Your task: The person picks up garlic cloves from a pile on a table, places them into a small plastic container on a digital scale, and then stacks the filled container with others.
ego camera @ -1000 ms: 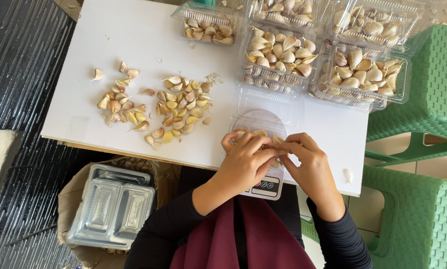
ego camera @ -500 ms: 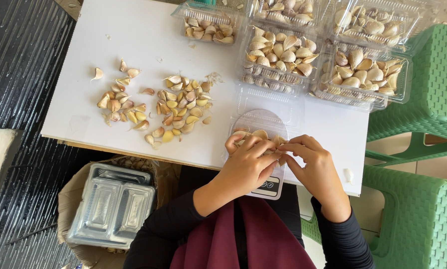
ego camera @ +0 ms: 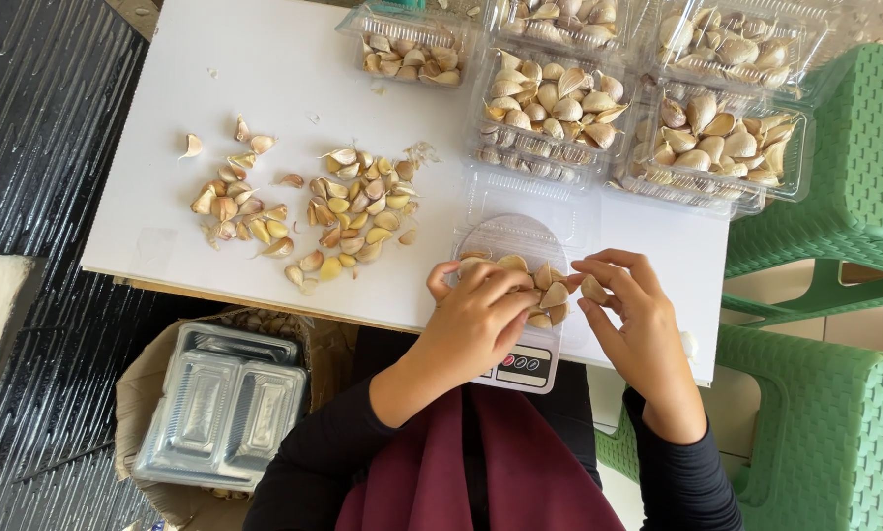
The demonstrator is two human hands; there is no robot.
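Garlic on the scale
Right hand [ego camera: 638, 315] grip pinches a garlic clove [ego camera: 592, 289] just beside the clove pile [ego camera: 538, 290]; left hand [ego camera: 476, 315] grip presses that pile.

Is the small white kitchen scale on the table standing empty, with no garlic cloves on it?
No: the small white kitchen scale carries several garlic cloves under the left hand.

A single camera, worn on the person's head, looks almost straight down onto a white table [ego camera: 264, 79]. The table fills the upper and middle part of the view, its near edge running across just above the person's lap. The view is close, about arm's reach from the table. The left hand [ego camera: 476, 315] and right hand [ego camera: 638, 320] sit at the table's near edge. Green plastic chairs [ego camera: 845, 177] show right of the table, dark flooring left of it.
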